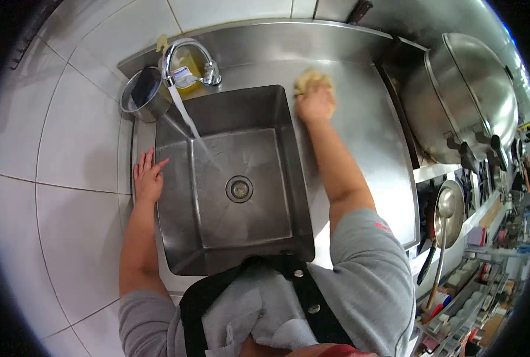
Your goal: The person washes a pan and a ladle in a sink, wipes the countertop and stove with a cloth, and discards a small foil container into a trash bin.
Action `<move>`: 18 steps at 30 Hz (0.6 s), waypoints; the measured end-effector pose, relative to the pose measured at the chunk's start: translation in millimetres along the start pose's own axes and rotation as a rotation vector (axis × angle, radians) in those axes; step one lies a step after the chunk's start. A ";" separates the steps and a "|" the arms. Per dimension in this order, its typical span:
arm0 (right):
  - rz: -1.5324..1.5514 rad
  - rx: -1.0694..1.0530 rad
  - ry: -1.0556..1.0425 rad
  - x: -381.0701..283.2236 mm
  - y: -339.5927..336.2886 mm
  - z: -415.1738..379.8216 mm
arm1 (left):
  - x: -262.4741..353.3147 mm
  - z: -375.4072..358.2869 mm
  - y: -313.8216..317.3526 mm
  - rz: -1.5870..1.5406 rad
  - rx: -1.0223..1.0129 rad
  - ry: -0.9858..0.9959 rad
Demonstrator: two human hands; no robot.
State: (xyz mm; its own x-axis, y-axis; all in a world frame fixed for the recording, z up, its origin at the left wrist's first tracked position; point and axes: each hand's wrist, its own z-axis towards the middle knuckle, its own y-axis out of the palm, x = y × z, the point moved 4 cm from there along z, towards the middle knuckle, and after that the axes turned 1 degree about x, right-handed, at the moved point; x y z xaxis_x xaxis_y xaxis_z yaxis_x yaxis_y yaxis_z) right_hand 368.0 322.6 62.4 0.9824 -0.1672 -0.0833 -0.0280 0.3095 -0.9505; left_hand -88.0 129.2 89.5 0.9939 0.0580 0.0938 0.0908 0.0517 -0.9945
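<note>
My right hand (pixel 316 106) presses on a pale yellowish cloth (pixel 314 80) on the steel counter (pixel 366 137), to the right of the sink's back corner. The cloth is slightly blurred. My left hand (pixel 148 178) lies on the sink's left rim with its fingers spread and nothing in them. Between my arms is the square steel sink (pixel 241 220) with a round drain (pixel 239 189). Water (pixel 189 122) runs into it from the curved chrome faucet (pixel 184 44).
A steel container (pixel 143 95) holding something dark stands left of the faucet, near a yellow object (pixel 186 65). Large steel pots (pixel 464 98) stand at the right. Below them are a pan (pixel 449 214) and a ladle (pixel 446 203). White tiles (pixel 74 232) line the left.
</note>
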 end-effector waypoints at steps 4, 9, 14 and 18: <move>0.344 0.048 -0.356 -13.8 1.0 -18.2 | -1.3 -0.7 1.6 -0.001 0.006 0.004; 0.190 0.125 0.135 129.8 10.9 43.9 | -4.8 -0.2 6.5 -0.001 0.038 0.016; -0.041 0.061 0.364 197.2 33.4 129.7 | -4.5 5.2 6.3 0.046 0.030 0.008; 0.103 -0.212 0.404 97.1 3.4 129.2 | -3.1 4.3 5.0 0.065 0.040 0.024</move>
State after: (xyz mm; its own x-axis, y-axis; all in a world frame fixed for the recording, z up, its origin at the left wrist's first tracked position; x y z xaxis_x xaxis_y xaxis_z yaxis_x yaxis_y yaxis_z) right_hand 487.1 428.3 89.7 0.8232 -0.5097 -0.2500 -0.1996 0.1525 -0.9679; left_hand -90.9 133.6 84.4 0.9989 0.0385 0.0277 0.0242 0.0883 -0.9958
